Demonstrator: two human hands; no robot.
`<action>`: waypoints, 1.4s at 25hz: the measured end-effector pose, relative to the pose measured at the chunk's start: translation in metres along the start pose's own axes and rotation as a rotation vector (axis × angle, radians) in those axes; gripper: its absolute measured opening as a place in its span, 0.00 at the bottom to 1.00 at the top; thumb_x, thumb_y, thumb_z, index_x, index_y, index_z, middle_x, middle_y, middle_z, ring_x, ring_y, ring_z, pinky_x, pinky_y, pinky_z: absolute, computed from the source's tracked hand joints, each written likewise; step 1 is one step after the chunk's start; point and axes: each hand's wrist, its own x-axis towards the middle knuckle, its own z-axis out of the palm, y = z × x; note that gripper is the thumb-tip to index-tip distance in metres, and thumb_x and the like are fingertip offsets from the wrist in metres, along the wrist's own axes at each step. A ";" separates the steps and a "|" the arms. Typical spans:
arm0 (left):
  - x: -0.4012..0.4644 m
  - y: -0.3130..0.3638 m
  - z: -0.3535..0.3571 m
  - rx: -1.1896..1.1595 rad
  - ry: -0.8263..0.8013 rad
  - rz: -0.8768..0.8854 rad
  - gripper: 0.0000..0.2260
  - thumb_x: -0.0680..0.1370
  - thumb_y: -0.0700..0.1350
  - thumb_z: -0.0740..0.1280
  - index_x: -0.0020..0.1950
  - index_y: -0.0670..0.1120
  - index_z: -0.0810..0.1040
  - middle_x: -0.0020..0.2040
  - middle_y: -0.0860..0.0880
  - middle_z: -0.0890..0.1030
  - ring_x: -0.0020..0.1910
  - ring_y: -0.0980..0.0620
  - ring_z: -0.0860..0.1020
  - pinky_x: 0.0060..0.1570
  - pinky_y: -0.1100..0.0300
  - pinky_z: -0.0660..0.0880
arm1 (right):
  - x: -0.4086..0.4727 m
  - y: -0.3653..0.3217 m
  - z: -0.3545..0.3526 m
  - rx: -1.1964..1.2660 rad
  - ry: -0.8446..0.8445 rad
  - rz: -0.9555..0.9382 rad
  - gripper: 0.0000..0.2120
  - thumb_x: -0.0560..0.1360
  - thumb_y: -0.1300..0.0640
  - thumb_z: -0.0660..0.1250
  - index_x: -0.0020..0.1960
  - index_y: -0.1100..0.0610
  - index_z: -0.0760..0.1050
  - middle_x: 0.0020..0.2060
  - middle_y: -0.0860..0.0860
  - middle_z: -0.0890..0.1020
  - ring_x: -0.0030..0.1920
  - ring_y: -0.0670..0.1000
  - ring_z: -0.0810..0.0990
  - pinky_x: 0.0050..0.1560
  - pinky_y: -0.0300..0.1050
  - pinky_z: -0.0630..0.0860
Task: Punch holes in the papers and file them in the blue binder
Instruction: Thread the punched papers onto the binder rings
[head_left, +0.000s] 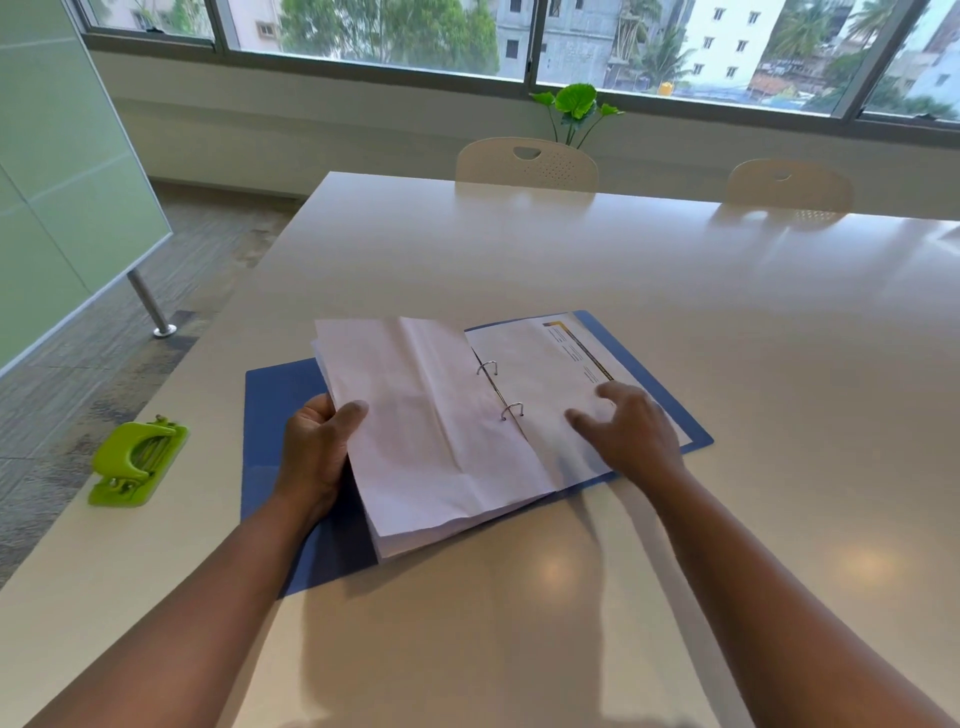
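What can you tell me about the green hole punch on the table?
The hole punch is bright lime green, seemingly plastic, with a curved press lever over a flat base. It sits upright near the table's left edge, left of the open blue binder. Nothing touches it; both hands are at the binder's papers.

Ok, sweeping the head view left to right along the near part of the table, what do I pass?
Green hole punch → left hand gripping the stack of papers → binder rings → right hand over the filed page → right edge of the blue binder.
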 end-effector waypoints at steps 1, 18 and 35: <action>0.000 0.001 0.000 -0.005 0.002 -0.011 0.19 0.66 0.49 0.75 0.48 0.36 0.76 0.42 0.41 0.81 0.41 0.41 0.80 0.41 0.48 0.77 | 0.004 0.012 -0.004 -0.053 -0.008 0.079 0.35 0.72 0.33 0.70 0.70 0.54 0.73 0.68 0.55 0.77 0.66 0.59 0.76 0.62 0.59 0.76; 0.003 -0.003 0.004 -0.077 -0.023 0.008 0.30 0.76 0.26 0.65 0.70 0.52 0.61 0.54 0.45 0.82 0.48 0.45 0.82 0.45 0.49 0.79 | 0.017 0.049 -0.032 -0.023 -0.161 0.378 0.35 0.57 0.35 0.82 0.53 0.54 0.73 0.46 0.51 0.81 0.48 0.53 0.80 0.48 0.52 0.80; 0.006 -0.005 -0.001 -0.042 -0.127 -0.050 0.16 0.79 0.31 0.60 0.61 0.44 0.80 0.51 0.42 0.82 0.45 0.44 0.81 0.42 0.51 0.80 | -0.010 -0.045 -0.050 1.249 0.191 -0.156 0.10 0.80 0.62 0.69 0.42 0.52 0.84 0.38 0.50 0.85 0.42 0.52 0.81 0.44 0.51 0.77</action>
